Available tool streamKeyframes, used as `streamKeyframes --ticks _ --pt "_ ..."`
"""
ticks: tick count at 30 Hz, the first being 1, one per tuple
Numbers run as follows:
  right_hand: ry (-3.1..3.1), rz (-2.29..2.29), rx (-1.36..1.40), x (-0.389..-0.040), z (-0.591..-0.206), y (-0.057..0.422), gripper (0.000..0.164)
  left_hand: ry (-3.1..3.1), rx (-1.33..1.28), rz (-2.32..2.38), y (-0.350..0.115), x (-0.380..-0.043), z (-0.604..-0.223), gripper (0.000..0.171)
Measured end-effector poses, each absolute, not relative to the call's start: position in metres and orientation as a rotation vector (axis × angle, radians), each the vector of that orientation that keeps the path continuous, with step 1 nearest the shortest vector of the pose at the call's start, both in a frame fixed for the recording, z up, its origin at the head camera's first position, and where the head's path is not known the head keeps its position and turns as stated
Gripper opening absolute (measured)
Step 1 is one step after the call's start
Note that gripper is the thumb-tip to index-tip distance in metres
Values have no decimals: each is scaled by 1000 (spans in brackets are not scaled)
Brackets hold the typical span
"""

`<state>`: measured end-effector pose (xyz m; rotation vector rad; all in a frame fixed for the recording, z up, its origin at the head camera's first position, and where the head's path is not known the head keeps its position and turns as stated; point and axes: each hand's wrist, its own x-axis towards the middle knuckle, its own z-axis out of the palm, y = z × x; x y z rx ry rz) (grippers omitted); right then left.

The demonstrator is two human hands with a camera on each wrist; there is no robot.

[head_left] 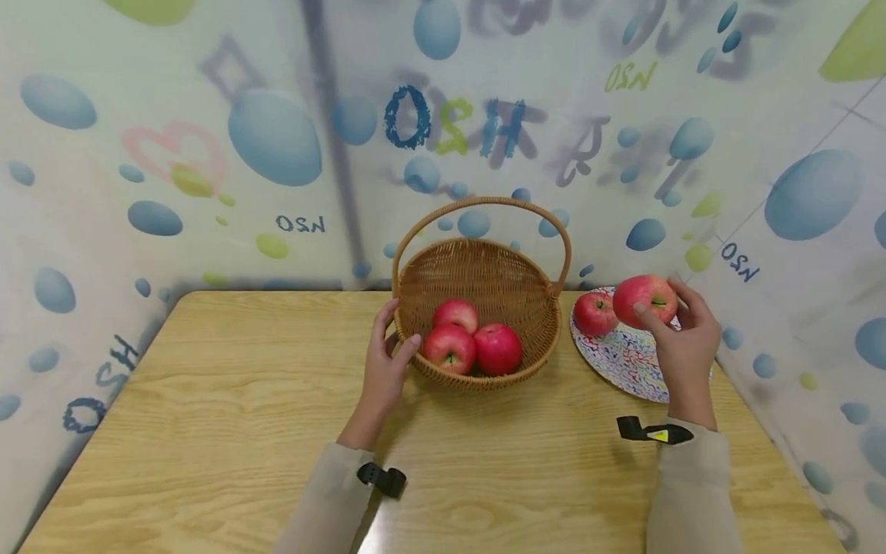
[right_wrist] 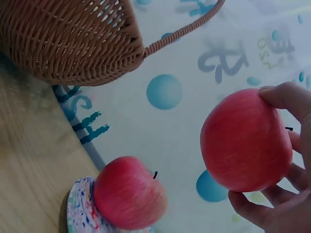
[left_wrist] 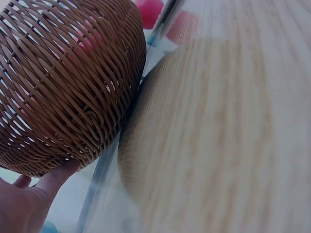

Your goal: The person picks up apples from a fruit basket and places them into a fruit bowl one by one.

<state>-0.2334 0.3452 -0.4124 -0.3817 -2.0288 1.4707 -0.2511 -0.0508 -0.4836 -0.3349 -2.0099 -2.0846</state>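
Observation:
A wicker basket (head_left: 477,265) with a tall arched handle stands near the back of the table, and three red apples (head_left: 451,348) lie in it. My left hand (head_left: 388,362) grips the basket's left rim, thumb over the front edge; the left wrist view shows the woven side (left_wrist: 73,82) close by. Over the patterned plate (head_left: 616,362) at the right, my right hand (head_left: 685,331) holds a red apple (head_left: 645,301) between thumb and fingers. In the right wrist view this apple (right_wrist: 247,141) is raised above the plate. Another apple (head_left: 595,313) sits on the plate's left part.
The wooden table (head_left: 228,400) reaches back to a wall covering (head_left: 277,138) printed with blue and green ovals. The plate lies just right of the basket, near the table's right edge. Each sleeve carries a black wrist strap (head_left: 382,479).

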Motion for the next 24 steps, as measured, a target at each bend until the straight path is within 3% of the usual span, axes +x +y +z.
streamKeyframes --ticks 24 --pt "-2193 1432 -826 -242 -448 374 64 -2022 -328 -2072 -52 -251 -485 63"
